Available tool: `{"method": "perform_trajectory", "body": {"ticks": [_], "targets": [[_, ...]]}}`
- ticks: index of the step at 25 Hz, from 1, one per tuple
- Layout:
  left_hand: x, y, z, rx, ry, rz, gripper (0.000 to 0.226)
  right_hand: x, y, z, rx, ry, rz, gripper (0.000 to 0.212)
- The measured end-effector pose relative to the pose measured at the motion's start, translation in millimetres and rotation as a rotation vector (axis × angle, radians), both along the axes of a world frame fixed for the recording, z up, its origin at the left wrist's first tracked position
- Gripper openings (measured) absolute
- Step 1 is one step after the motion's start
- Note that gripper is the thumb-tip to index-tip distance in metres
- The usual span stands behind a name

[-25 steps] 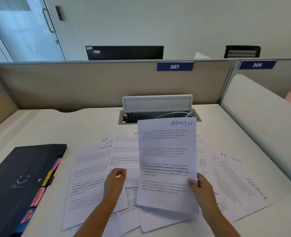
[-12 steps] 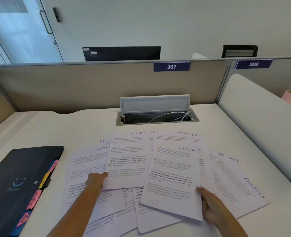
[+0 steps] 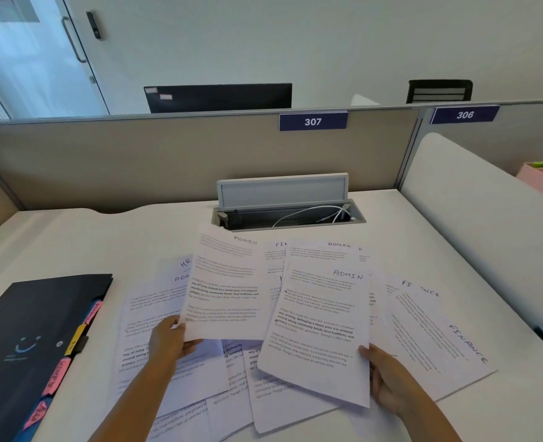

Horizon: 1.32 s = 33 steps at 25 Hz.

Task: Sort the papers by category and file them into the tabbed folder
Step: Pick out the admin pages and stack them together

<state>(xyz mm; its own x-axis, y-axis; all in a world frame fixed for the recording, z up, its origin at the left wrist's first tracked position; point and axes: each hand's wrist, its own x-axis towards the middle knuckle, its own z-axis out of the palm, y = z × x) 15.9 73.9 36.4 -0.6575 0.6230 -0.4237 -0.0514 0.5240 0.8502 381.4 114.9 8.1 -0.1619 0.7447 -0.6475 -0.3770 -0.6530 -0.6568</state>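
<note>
- The left hand (image 3: 168, 338), at lower centre-left of the frame, pinches the bottom left corner of a sheet headed ADMIN (image 3: 224, 288), thumb on top and fingers under it; the sheet tilts up off the pile.
- The right hand (image 3: 388, 381), at lower right, grips the bottom right edge of a second ADMIN sheet (image 3: 319, 333), thumb on the printed face, the other fingers hidden behind the paper.
- Under and around both held sheets a loose spread of papers (image 3: 155, 317) covers the middle of the white counter (image 3: 56, 237), overlapping at many angles; handwritten headings HR, ADMIN and FIN show at their top edges.
- Two sheets marked FINANCE (image 3: 436, 339) lie fanned at the right of the spread, just beside the right hand.
- The dark tabbed folder (image 3: 24, 346) lies closed at the lower left of the frame, apart from the papers; pink and yellow tabs (image 3: 56, 376) stick out along its right edge, with a smiley mark on its cover.
- Behind the papers, at frame centre, an open cable hatch (image 3: 283, 215) is sunk in the counter, its lid raised and a white cable inside; the top corner of the left-hand sheet overlaps its front edge.
- A beige partition (image 3: 136, 161) closes the back of the counter, bearing plates numbered 307 (image 3: 313, 121) and 306 (image 3: 465, 114).
- A white side panel (image 3: 471, 212) bounds the counter at the right.
</note>
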Motion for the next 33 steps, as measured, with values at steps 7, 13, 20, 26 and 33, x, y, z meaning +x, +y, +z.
{"method": "perform_trajectory", "body": {"ticks": [7, 13, 20, 26, 33], "targets": [[-11.5, -31.1, 26.2, 0.140, -0.234, 0.061, 0.031, 1.2, 1.9, -3.2, 0.022, 0.033, 0.021, 0.017], [41.6, -46.2, 23.1, -0.020, -0.240, -0.237, 0.021, 1.4, -1.4, -0.2, 0.042, 0.061, -0.033, 0.015], [95.1, -47.8, 7.1, -0.133, -0.250, -0.414, 0.022, 0.0, -5.0, 8.1, 0.097, 0.023, -0.009, 0.017], [109.6, -44.7, 8.0, -0.145, -0.224, -0.428, 0.017, 2.8, -2.2, 6.4, 0.014, 0.039, -0.048, 0.038], [102.5, -42.3, 3.8, -0.030, 0.096, -0.419, 0.013, -2.3, -3.4, 5.9, 0.015, -0.096, 0.091, 0.032]]}}
